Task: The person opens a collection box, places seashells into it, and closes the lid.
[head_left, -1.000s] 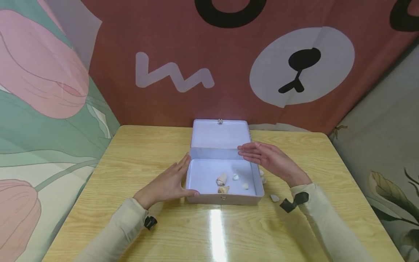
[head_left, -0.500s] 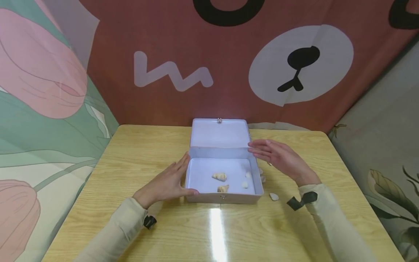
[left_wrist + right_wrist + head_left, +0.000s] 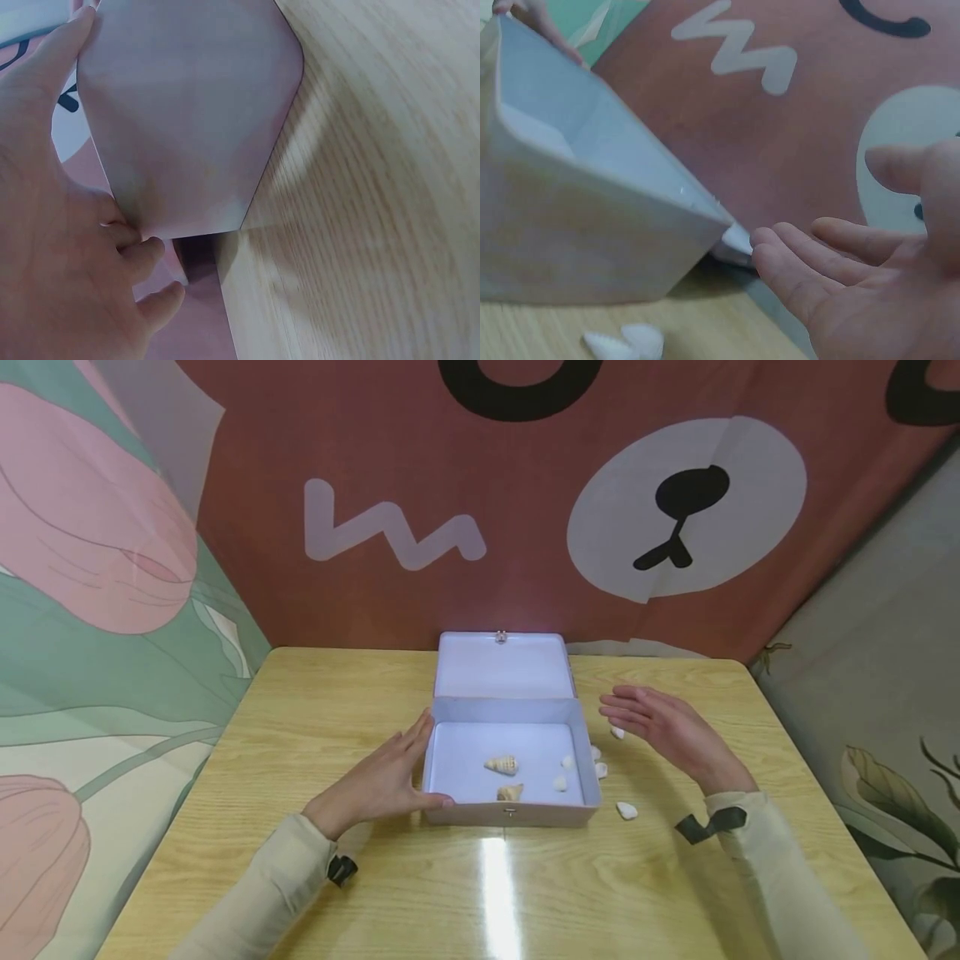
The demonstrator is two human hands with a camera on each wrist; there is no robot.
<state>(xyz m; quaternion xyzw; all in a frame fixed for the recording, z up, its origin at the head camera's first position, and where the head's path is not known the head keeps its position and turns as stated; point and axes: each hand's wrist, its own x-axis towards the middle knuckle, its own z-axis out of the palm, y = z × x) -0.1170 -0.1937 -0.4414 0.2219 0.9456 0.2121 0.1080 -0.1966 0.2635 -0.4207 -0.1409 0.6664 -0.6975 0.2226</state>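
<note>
A pale hinged box (image 3: 517, 816) lies on the table with its lid (image 3: 502, 667) raised. My left hand (image 3: 378, 781) holds its left end, thumb over the front rim and fingers along the side; the left wrist view shows fingers bent at a corner of the box (image 3: 187, 120). Inside lie a striped cone-shaped seashell (image 3: 502, 765), a brownish seashell (image 3: 511, 792) and two small white shells (image 3: 560, 783). My right hand (image 3: 671, 731) hovers right of the box, fingers extended, holding nothing. In the right wrist view, its fingers (image 3: 787, 274) are apart from the box.
Several white shells (image 3: 627, 811) lie on the table right of the box, one (image 3: 617, 732) just below my right fingertips. The wooden table (image 3: 337, 693) meets a printed cloth backdrop (image 3: 375, 602) at its far edge.
My right hand has moved right, from over the box to beside it. The white shell below it now lies in the box. The striped shell has shifted and turned. My left hand stays put.
</note>
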